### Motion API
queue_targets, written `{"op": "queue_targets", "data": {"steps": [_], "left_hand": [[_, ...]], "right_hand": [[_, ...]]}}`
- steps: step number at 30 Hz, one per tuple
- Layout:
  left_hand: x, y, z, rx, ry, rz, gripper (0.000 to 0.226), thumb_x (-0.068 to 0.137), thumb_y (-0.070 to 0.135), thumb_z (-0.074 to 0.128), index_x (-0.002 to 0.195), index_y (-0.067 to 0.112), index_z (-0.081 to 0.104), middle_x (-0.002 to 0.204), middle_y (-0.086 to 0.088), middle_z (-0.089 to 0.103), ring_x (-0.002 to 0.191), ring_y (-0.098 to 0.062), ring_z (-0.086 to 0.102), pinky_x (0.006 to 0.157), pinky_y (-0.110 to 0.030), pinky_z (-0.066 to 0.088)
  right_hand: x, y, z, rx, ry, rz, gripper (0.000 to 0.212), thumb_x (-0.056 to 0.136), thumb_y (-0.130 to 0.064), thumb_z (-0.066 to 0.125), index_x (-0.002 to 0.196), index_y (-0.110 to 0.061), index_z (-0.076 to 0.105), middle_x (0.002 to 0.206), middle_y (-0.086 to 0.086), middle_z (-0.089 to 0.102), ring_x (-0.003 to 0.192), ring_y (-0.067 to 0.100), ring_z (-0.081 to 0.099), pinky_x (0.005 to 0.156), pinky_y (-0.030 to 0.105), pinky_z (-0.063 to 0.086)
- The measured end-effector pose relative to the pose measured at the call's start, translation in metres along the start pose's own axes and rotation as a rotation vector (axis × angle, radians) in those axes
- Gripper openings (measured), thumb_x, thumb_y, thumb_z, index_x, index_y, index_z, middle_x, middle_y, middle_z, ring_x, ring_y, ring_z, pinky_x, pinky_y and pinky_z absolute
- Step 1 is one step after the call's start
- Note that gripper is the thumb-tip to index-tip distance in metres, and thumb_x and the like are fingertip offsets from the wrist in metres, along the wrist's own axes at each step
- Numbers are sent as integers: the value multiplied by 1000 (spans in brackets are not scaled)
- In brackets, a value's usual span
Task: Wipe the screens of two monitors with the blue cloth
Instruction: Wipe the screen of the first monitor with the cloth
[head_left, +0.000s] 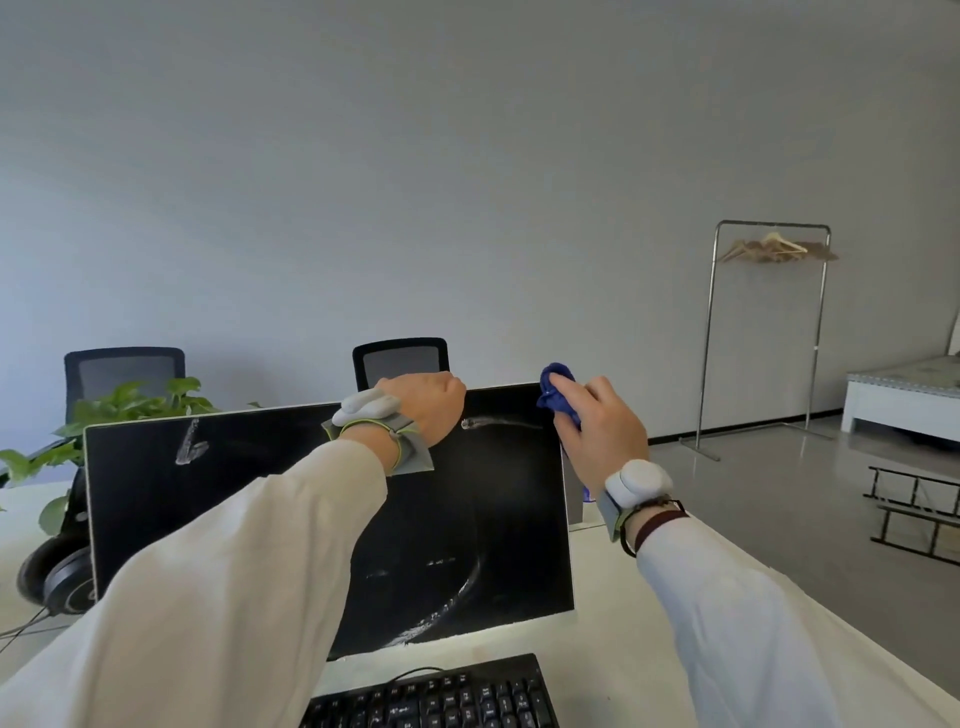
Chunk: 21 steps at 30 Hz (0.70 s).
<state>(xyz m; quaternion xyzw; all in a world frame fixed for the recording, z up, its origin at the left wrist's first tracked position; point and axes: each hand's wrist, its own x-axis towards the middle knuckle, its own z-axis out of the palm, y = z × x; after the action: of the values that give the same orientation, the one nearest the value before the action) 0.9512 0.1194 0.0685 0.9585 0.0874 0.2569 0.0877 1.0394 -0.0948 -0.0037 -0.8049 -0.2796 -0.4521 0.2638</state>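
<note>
while at monitor (498, 519) corner, blue cloth (558, 392)

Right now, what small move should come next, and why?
Probably sweep the blue cloth leftward along the white streak beside it: the right hand holds the cloth at the top right corner of the monitor, and the left hand grips its top edge.

One monitor (493, 519), two chairs (124, 371) (400, 361), one cloth (557, 391)

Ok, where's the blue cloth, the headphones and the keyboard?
blue cloth (556, 385): head view, bunched top above the fingers.
headphones (66, 586): head view, round ear cup.
keyboard (441, 701): head view, middle rows of keys.
</note>
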Motion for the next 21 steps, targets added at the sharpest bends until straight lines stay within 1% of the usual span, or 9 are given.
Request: {"op": "queue_targets", "data": {"steps": [3,5,7,9,12,14,16,18,21], "left_hand": [[0,2,-2,6,-34,8,31,101,27,22,80,21,45,76,4,51,77,-21,51,78,-35,36],[2,-1,-2,8,-56,35,31,100,29,23,81,22,47,82,1,55,78,-20,52,76,-34,37],[4,-1,-3,1,-80,57,30,99,30,25,86,21,51,89,-1,58,81,-21,53,75,-33,39],[5,-3,-2,14,-95,70,29,99,29,27,93,21,53,94,-1,59,87,-24,55,76,-34,41],[4,-5,4,52,-80,73,29,95,34,26,99,24,53,95,-2,61,87,-27,56,81,-37,44],[4,-7,9,101,-46,81,35,89,41,23,102,27,52,91,-1,63,84,-27,57,84,-39,47],[3,-9,12,119,-22,92,39,83,46,21,100,29,52,83,1,63,80,-25,58,84,-40,48],[3,-9,13,117,-19,96,39,81,47,21,98,29,51,79,3,62,77,-24,57,83,-40,46],[3,-11,11,110,-8,105,37,82,45,23,98,28,51,77,3,61,77,-25,57,79,-39,43]], "right_hand": [[-7,0,4,14,5,7,43,92,-21,65,135,-20,58,94,0,53,72,15,50,58,22,40],[-24,2,11,30,15,12,44,90,-19,67,134,-19,58,92,0,52,71,14,51,56,21,42],[-45,6,20,43,22,43,46,88,-19,70,133,-18,59,92,-1,54,70,14,52,56,22,48],[-63,10,27,60,22,78,46,87,-19,72,131,-17,60,94,1,56,71,15,55,58,24,54],[-79,10,30,60,4,107,46,87,-21,72,131,-16,60,96,2,59,74,16,58,61,26,57],[-74,8,26,54,3,85,46,87,-21,71,132,-15,60,95,2,59,74,15,56,60,24,55],[-57,4,22,32,25,54,46,89,-19,69,133,-15,60,94,2,57,72,14,53,58,22,46],[-33,0,17,11,73,44,44,90,-17,67,133,-16,60,93,2,55,69,15,50,58,22,38],[-12,-7,15,7,88,50,41,92,-19,64,133,-18,60,94,2,54,69,15,47,60,21,35]]}}
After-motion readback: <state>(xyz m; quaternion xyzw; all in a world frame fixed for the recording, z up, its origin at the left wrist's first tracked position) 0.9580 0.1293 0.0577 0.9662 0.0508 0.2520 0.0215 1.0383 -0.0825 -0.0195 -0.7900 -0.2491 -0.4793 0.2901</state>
